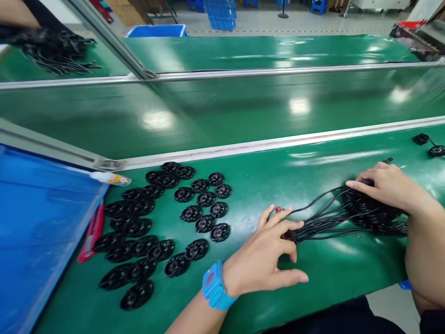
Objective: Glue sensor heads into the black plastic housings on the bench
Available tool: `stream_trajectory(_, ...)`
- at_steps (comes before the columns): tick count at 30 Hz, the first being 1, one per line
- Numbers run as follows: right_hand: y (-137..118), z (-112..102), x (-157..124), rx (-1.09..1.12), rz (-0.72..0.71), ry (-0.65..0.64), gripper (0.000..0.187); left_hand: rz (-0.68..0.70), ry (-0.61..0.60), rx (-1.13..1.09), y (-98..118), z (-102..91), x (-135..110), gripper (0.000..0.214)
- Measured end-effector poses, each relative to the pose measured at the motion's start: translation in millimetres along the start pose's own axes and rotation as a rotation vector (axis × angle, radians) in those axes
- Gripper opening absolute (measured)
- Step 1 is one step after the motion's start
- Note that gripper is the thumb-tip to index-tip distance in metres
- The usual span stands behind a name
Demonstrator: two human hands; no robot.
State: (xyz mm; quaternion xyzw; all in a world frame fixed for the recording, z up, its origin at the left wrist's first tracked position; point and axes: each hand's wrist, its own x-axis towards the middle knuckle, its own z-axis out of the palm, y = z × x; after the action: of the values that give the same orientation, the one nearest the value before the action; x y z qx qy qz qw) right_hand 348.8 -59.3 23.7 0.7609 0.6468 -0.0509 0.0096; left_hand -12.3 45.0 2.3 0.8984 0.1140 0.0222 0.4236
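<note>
My left hand (266,253), with a blue band (217,285) at its wrist, is spread over the reddish ends of a bunch of black cables (323,220). Its fingertips touch or hover just above those ends, and the thumb points out to the right. Farther right, my right hand (387,185) curls over the thick, coiled part of the same bunch, hiding some of it. One cable end (278,210) lies apart from the others, by my left fingers. Left of my left hand, many round black plastic parts (205,199) lie in loose rows on the green table.
A blue bin (45,232) stands at the left edge. Red-handled pliers (93,234) and a small white bottle (111,178) lie beside it. A metal rail (278,143) crosses behind the parts. Two black pieces joined by a wire (436,150) lie far right. Another person's arm (19,13) is at upper left.
</note>
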Motion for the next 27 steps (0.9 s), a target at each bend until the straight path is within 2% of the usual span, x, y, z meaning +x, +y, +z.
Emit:
stream_trajectory(2,-17,-6,-4,-0.043,-0.02,0.116,0.058,-0.002,0.103,-0.046,-1,-3.1,-1,0.025)
stream_trajectory(4,-48,-9,-4,0.005,-0.107,0.206,0.047,-0.061,0.276,-0.045,-5,-6.3,-1,0.014)
stream_trajectory(6,-87,-6,-1,0.11,-0.252,0.173,0.029,-0.132,0.408,0.0,-10,-7.7,-1,0.017)
stream_trajectory(9,-137,11,7,0.184,-0.411,0.1,0.014,-0.163,0.409,0.066,-19,-4.0,2,0.033)
stream_trajectory(11,-154,24,12,0.227,-0.449,0.064,0.007,-0.151,0.37,0.092,-23,1.0,3,0.04)
stream_trajectory(13,-157,32,13,0.266,-0.46,0.045,0.008,-0.144,0.355,0.073,-23,5.4,5,0.039)
stream_trajectory(15,-153,33,10,0.367,-0.459,0.035,0.011,-0.157,0.365,-0.056,-22,7.6,6,0.032)
stream_trajectory(17,-146,28,5,0.513,-0.442,0.051,0.011,-0.186,0.384,-0.303,-18,7.7,6,0.029)
stream_trajectory(19,-141,22,1,0.63,-0.421,0.099,0.011,-0.214,0.386,-0.595,-15,7.3,5,0.035)
stream_trajectory(22,-140,15,-4,0.683,-0.41,0.163,0.012,-0.241,0.369,-0.97,-12,9.1,5,0.037)
stream_trajectory(27,-140,11,-5,0.715,-0.456,0.212,0.019,-0.279,0.409,-1.398,-9,16.3,8,0.021)
